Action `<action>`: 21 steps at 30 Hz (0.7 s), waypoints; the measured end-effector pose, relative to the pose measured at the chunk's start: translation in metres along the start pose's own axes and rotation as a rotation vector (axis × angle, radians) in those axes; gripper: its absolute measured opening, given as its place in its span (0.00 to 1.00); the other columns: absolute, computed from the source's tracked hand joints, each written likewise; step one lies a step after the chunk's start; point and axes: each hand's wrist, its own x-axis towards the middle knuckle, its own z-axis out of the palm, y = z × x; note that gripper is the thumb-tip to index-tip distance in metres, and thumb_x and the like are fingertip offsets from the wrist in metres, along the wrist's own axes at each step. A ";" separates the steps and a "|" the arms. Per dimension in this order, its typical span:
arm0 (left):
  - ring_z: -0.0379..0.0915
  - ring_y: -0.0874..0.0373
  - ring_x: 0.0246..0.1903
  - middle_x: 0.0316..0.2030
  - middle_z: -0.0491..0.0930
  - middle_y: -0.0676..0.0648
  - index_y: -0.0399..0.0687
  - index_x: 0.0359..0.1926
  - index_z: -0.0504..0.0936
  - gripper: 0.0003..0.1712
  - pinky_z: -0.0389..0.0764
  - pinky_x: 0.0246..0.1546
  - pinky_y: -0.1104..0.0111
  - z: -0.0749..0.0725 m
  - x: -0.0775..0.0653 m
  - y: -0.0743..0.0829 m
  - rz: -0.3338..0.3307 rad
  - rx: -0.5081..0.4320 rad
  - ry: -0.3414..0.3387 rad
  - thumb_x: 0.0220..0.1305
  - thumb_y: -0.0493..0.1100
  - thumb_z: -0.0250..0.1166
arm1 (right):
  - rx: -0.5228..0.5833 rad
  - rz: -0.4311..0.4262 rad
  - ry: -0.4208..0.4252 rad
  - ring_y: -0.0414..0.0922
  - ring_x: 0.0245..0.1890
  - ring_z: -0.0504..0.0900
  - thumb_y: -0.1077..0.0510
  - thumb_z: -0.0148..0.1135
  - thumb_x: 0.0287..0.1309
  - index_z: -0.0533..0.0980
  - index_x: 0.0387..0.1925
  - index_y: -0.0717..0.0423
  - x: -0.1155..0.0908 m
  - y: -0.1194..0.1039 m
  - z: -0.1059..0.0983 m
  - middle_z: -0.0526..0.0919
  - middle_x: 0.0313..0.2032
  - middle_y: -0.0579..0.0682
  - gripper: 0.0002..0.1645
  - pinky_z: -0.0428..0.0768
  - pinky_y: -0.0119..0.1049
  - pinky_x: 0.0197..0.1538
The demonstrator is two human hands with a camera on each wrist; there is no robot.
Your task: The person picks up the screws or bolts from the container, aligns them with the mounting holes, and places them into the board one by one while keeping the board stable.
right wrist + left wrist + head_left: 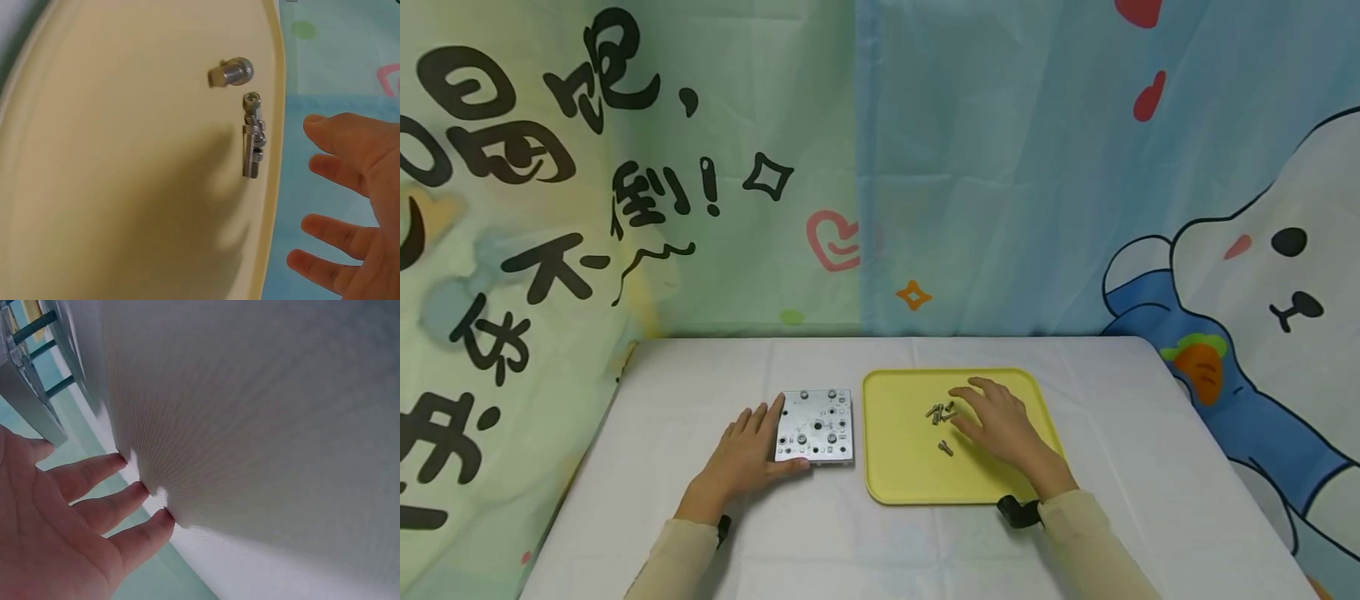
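Note:
A square silver metal plate [808, 415] with holes and several bolt heads lies left of the tray. In the left wrist view, threaded bolts [34, 327] stick out of its underside. My left hand [741, 457] rests at its left side, thumb by the near edge and index finger at the far left corner; the other fingers are spread on the tablecloth. Over the yellow tray [910, 483] hovers my right hand [1000, 423], fingers spread and apart from the metal. Near its fingertips lies a small heap of bolts [938, 413], with a single bolt [231, 72] nearer the front.
A white cloth [820, 533] covers the table. Behind it hangs a printed curtain [985, 208] with lettering and a cartoon bear. The tray's low raised rim [955, 370] surrounds the bolts.

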 end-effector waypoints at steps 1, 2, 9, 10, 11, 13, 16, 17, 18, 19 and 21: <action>0.51 0.27 0.69 0.71 0.58 0.28 0.45 0.80 0.47 0.67 0.57 0.66 0.37 0.000 0.000 0.000 0.001 0.000 0.002 0.53 0.79 0.62 | 0.010 0.000 -0.008 0.70 0.63 0.66 0.56 0.66 0.65 0.77 0.58 0.56 0.000 0.000 0.001 0.68 0.64 0.70 0.21 0.64 0.74 0.57; 0.52 0.28 0.70 0.71 0.58 0.28 0.45 0.80 0.47 0.67 0.57 0.66 0.37 0.000 0.000 0.000 0.000 -0.001 0.003 0.53 0.79 0.62 | 0.022 0.000 -0.015 0.71 0.63 0.66 0.57 0.66 0.65 0.78 0.56 0.56 0.001 0.000 0.001 0.68 0.64 0.70 0.19 0.64 0.75 0.56; 0.51 0.28 0.70 0.71 0.58 0.28 0.45 0.80 0.47 0.68 0.57 0.66 0.37 0.001 0.000 -0.001 -0.004 -0.001 0.002 0.53 0.81 0.61 | 0.052 0.015 -0.042 0.72 0.63 0.65 0.59 0.67 0.64 0.84 0.44 0.52 0.006 0.002 0.009 0.68 0.64 0.71 0.08 0.64 0.76 0.55; 0.51 0.28 0.70 0.71 0.58 0.28 0.45 0.80 0.47 0.68 0.57 0.66 0.37 0.001 0.001 -0.001 -0.006 -0.004 -0.001 0.53 0.81 0.61 | 0.051 0.019 -0.048 0.73 0.63 0.65 0.59 0.67 0.64 0.84 0.43 0.51 0.007 0.002 0.011 0.68 0.64 0.71 0.07 0.64 0.76 0.55; 0.50 0.28 0.70 0.71 0.57 0.28 0.45 0.80 0.47 0.68 0.56 0.66 0.37 0.001 0.001 -0.001 -0.008 -0.006 -0.003 0.53 0.81 0.61 | 0.046 0.020 -0.052 0.73 0.62 0.65 0.59 0.67 0.64 0.84 0.43 0.50 0.009 0.003 0.012 0.69 0.64 0.70 0.07 0.65 0.76 0.54; 0.50 0.28 0.70 0.72 0.57 0.28 0.45 0.80 0.47 0.68 0.56 0.66 0.37 0.001 0.001 -0.001 -0.011 -0.007 -0.007 0.53 0.81 0.60 | 0.041 0.022 -0.058 0.73 0.62 0.65 0.59 0.67 0.63 0.85 0.42 0.49 0.010 0.004 0.014 0.69 0.64 0.71 0.06 0.65 0.76 0.54; 0.50 0.28 0.70 0.72 0.57 0.29 0.45 0.80 0.47 0.68 0.56 0.66 0.37 0.001 0.001 -0.001 -0.016 -0.004 -0.010 0.53 0.81 0.61 | 0.038 0.027 -0.070 0.73 0.63 0.65 0.58 0.67 0.63 0.84 0.41 0.48 0.013 0.006 0.018 0.68 0.64 0.71 0.06 0.66 0.75 0.54; 0.50 0.28 0.70 0.72 0.57 0.29 0.45 0.80 0.47 0.68 0.56 0.66 0.37 0.001 0.001 -0.002 -0.016 0.000 -0.008 0.53 0.81 0.60 | 0.036 0.028 -0.072 0.73 0.63 0.64 0.58 0.67 0.63 0.84 0.41 0.48 0.013 0.006 0.018 0.68 0.64 0.71 0.06 0.66 0.75 0.54; 0.50 0.28 0.70 0.72 0.57 0.28 0.45 0.80 0.47 0.68 0.56 0.66 0.37 0.001 0.001 -0.002 -0.016 0.002 -0.007 0.53 0.81 0.60 | 0.034 0.028 -0.073 0.73 0.63 0.64 0.59 0.67 0.63 0.84 0.41 0.47 0.014 0.006 0.019 0.68 0.64 0.71 0.05 0.66 0.75 0.54; 0.50 0.28 0.70 0.72 0.57 0.29 0.45 0.80 0.47 0.68 0.56 0.66 0.37 0.001 0.002 -0.002 -0.016 0.003 -0.008 0.53 0.81 0.61 | 0.034 0.030 -0.073 0.73 0.63 0.64 0.59 0.67 0.63 0.84 0.41 0.47 0.014 0.006 0.020 0.68 0.64 0.71 0.05 0.66 0.76 0.54; 0.50 0.28 0.70 0.72 0.57 0.29 0.45 0.80 0.47 0.68 0.56 0.66 0.37 0.001 0.002 -0.001 -0.016 0.000 -0.008 0.53 0.80 0.61 | 0.033 0.036 -0.071 0.73 0.64 0.64 0.59 0.68 0.62 0.84 0.39 0.47 0.015 0.006 0.021 0.68 0.64 0.70 0.05 0.65 0.75 0.55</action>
